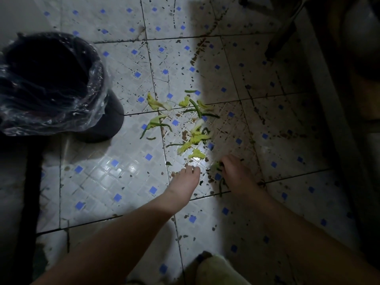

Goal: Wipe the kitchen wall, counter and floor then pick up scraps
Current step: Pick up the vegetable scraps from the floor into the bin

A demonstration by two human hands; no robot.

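Note:
Yellow-green vegetable scraps and thin green strips lie scattered on the white tiled floor with blue squares. My left hand reaches down to the floor at the near edge of the pile, fingers together and touching the tile; whether it pinches a scrap is hidden. My right hand, in shadow, is closed around a bunch of green scraps, with some strips hanging below it. A dark bin lined with a clear plastic bag stands open at the left.
The floor is speckled with dark dirt spots. Dark furniture legs and a cabinet side line the right. A dark mat edge runs along the left. A pale slipper toe shows at the bottom.

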